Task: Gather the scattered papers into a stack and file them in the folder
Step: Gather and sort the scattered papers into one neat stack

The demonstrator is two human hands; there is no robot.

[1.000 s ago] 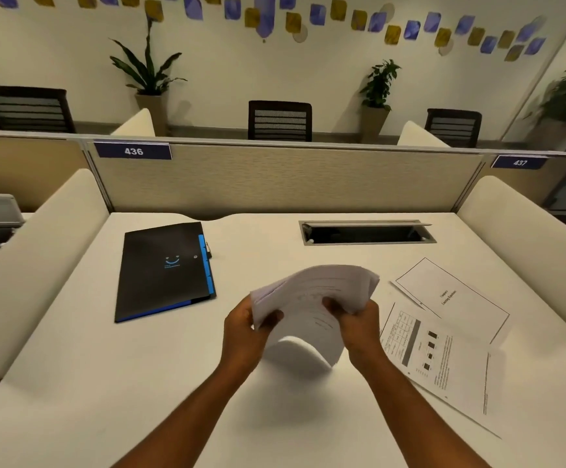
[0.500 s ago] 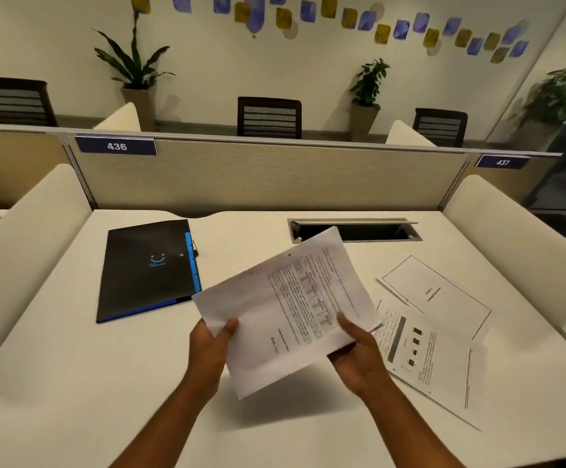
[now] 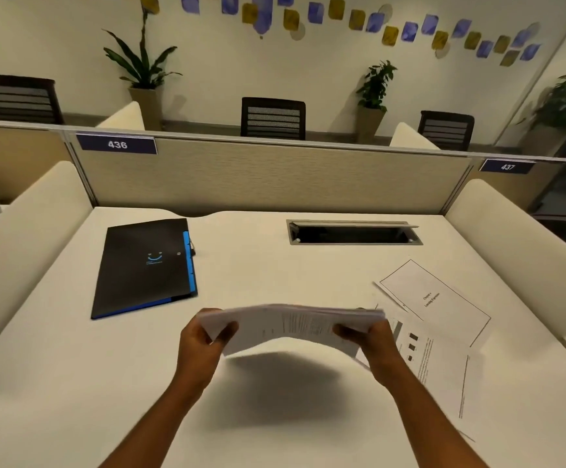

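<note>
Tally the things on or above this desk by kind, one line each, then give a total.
Folders: 1, the black folder, closed.
Held paper bundles: 1, the stack, gripped by left hand and right hand.
Loose sheets on the desk: 2, bordered sheet, printed sheet.
Total: 4

Black folder, blue edge

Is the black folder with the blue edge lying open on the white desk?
No, the black folder with the blue edge lies closed and flat on the white desk.
</note>
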